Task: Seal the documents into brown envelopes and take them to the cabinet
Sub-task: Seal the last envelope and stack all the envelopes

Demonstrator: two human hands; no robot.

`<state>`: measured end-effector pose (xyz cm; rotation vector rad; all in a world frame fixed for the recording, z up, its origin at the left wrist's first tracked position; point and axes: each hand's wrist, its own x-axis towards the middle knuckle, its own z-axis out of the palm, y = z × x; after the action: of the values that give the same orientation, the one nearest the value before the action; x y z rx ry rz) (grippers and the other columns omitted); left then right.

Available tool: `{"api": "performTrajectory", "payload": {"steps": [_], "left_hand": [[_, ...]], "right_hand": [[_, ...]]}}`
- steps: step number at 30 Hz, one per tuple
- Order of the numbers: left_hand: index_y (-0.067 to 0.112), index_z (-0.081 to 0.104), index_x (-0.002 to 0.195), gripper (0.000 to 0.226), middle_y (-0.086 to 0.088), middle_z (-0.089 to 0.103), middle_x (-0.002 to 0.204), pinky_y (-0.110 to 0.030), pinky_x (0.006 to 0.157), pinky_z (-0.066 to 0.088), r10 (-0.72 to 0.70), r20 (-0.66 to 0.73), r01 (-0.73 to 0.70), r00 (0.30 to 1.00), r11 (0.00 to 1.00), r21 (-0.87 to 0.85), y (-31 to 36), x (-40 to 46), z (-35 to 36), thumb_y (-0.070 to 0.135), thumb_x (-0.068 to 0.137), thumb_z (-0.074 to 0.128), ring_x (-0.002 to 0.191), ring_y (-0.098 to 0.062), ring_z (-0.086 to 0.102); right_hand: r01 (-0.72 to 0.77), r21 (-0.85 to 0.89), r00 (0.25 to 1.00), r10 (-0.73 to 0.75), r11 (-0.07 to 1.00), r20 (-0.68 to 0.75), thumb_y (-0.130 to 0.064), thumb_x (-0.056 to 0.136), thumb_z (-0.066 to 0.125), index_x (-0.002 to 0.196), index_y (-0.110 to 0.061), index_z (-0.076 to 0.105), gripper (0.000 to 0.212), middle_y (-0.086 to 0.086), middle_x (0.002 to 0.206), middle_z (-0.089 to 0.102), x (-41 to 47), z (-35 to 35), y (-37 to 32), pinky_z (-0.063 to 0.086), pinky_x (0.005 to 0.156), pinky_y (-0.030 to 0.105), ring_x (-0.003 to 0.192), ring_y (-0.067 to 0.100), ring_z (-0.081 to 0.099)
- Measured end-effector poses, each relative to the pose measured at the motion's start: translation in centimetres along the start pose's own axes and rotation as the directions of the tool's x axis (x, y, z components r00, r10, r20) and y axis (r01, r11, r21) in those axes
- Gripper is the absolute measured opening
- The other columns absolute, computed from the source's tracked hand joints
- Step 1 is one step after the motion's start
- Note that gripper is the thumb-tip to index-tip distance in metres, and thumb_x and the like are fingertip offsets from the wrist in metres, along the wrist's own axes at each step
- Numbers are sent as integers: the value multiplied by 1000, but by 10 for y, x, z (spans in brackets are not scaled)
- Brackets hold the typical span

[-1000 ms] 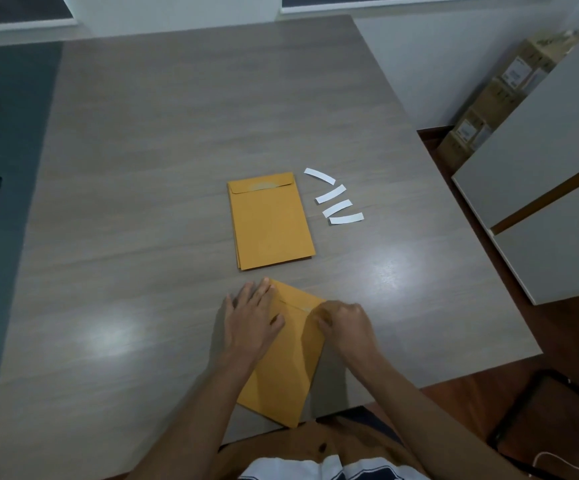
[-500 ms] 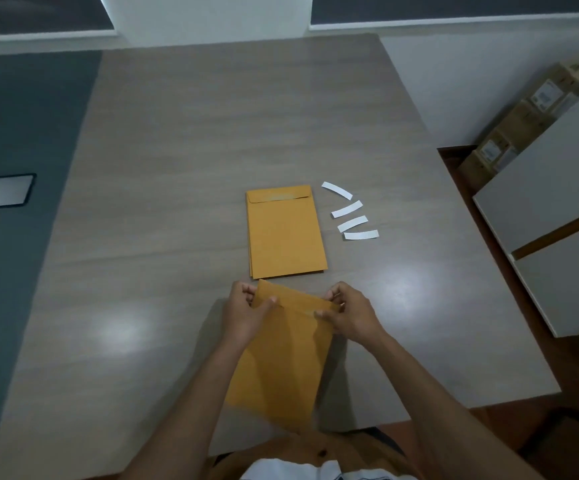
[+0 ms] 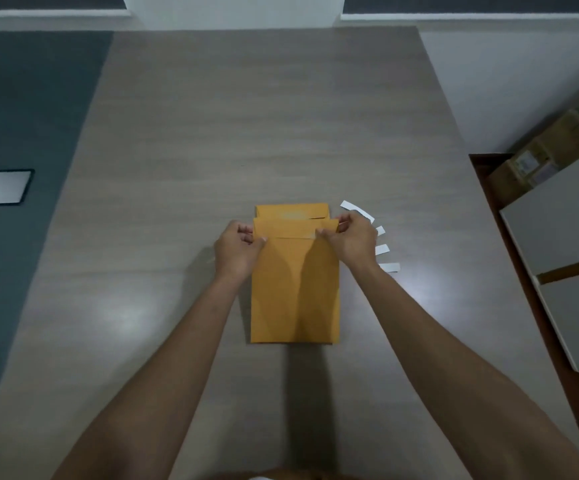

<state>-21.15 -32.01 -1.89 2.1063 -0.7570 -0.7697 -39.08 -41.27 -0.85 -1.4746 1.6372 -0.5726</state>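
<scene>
A brown envelope (image 3: 295, 292) with its flap folded down is held over the middle of the grey table (image 3: 246, 116). My left hand (image 3: 238, 249) pinches its top left corner and my right hand (image 3: 350, 240) pinches its top right corner. Under it lies a stack of brown envelopes (image 3: 291, 210), of which only the top strip shows. The documents are not visible.
Several white paper strips (image 3: 383, 250) lie just right of my right hand, partly hidden by it. A white cabinet (image 3: 558, 244) stands to the right of the table, with cardboard boxes (image 3: 540, 161) behind it. Dark floor lies to the left.
Both hands went from pressing the flap to pinching the envelope's top corners. They carried the envelope away from me, so that it now covers most of the stack.
</scene>
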Motion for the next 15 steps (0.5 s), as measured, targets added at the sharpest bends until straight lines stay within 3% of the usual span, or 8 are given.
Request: {"api": "performTrajectory", "payload": {"steps": [2,5,9,12,15], "left_hand": [[14,54,93,22,9,53,74,-25,67,42,-13,-6,13,1000,1000,10,7,22,7,21,84,74,75,-13,54],[14,60,99,18,6,60,84,-23,67,45,-59,16,59,998,998,33,9,47,17,20,86,70,82,-15,56],[9,61,111,37,-11,60,118,-31,77,46,-100,21,92,995,967,239,1,68,31,35,86,66,104,-27,59],[9,58,105,33,-7,63,101,-27,66,39,-101,29,91,995,970,227,1,65,41,35,86,66,89,-23,59],[19,55,75,27,6,56,69,-24,46,30,-194,10,191,981,975,116,7,60,44,39,83,71,62,-14,55]], "right_hand": [[-3,1,1000,3,1000,-10,-21,72,84,93,-14,61,32,-9,75,54,23,8,-8,43,60,5,71,7,54],[-8,-27,999,6,1000,-40,-24,69,86,102,-12,63,41,-3,83,59,50,18,-10,54,81,32,85,18,62],[-15,-149,1000,11,989,-28,-33,77,80,124,-7,54,59,13,113,62,69,34,-2,48,91,34,108,27,59],[-41,-202,999,47,978,24,-34,85,71,126,0,49,58,17,119,61,64,43,3,44,91,35,115,31,55],[-91,-178,995,95,980,14,-46,77,73,117,-3,57,61,16,112,63,56,52,5,47,87,38,109,33,58]]}}
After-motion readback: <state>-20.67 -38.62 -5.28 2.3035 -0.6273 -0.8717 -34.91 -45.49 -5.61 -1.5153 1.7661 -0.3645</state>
